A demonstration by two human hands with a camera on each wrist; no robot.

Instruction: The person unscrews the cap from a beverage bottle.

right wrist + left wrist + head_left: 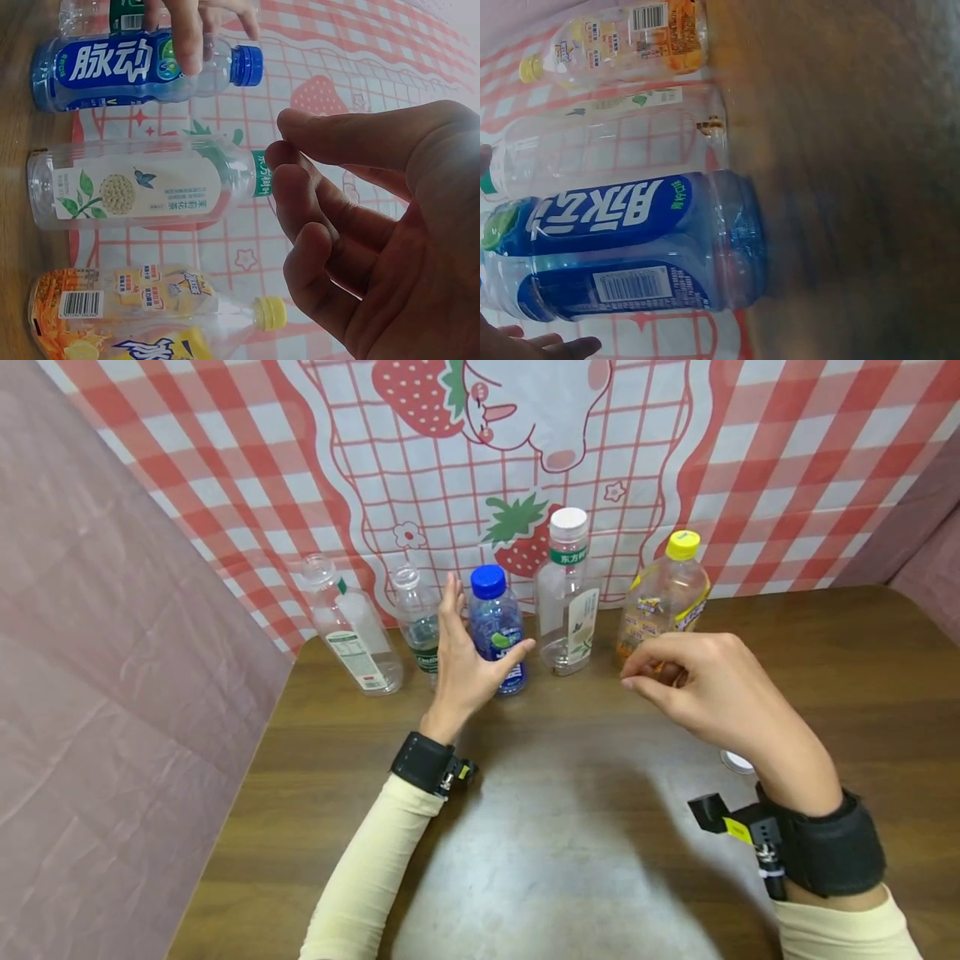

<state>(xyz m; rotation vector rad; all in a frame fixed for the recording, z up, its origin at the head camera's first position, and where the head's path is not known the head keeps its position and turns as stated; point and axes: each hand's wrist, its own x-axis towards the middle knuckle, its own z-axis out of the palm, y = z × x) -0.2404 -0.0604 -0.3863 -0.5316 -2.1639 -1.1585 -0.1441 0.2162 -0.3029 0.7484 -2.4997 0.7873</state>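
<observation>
A blue-labelled drink bottle with a blue cap stands upright on the table. My left hand is beside it, fingers straight and thumb spread in front of the bottle; contact cannot be told. The bottle's label shows large in the left wrist view. My right hand is raised in front of the yellow-capped bottle, its fingers loosely curled, with nothing visible between them. Between the hands stands a clear tea bottle with a white cap.
Two uncapped clear bottles stand to the left, one with a white label, one with a green label. A white cap lies on the wooden table, partly hidden by the right wrist. A checked cloth hangs behind the bottles.
</observation>
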